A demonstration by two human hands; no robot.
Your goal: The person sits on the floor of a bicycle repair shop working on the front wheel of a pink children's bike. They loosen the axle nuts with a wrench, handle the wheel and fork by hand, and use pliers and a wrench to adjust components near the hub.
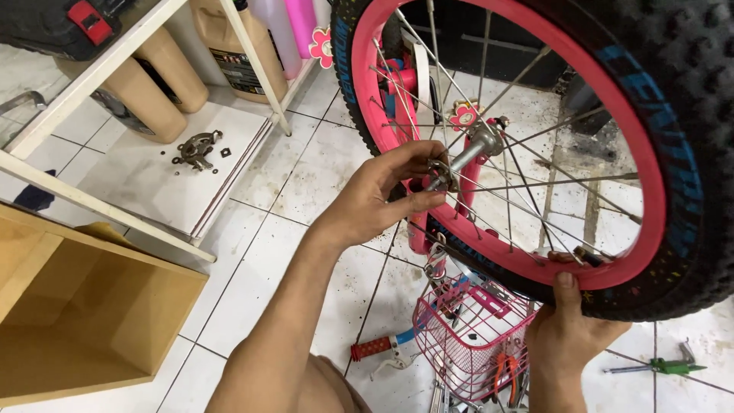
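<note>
Holding small pink-rimmed bike wheel, knobbly black rubber tyre, thin shiny metal spokes. Left hand fingers curled, pinching silver metal axle at middle. Right hand closed, gripping bottom rim.

The single head-worn camera looks steeply down from close above at the tiled floor, with the pink-rimmed wheel held very near the lens, filling the upper right.
</note>
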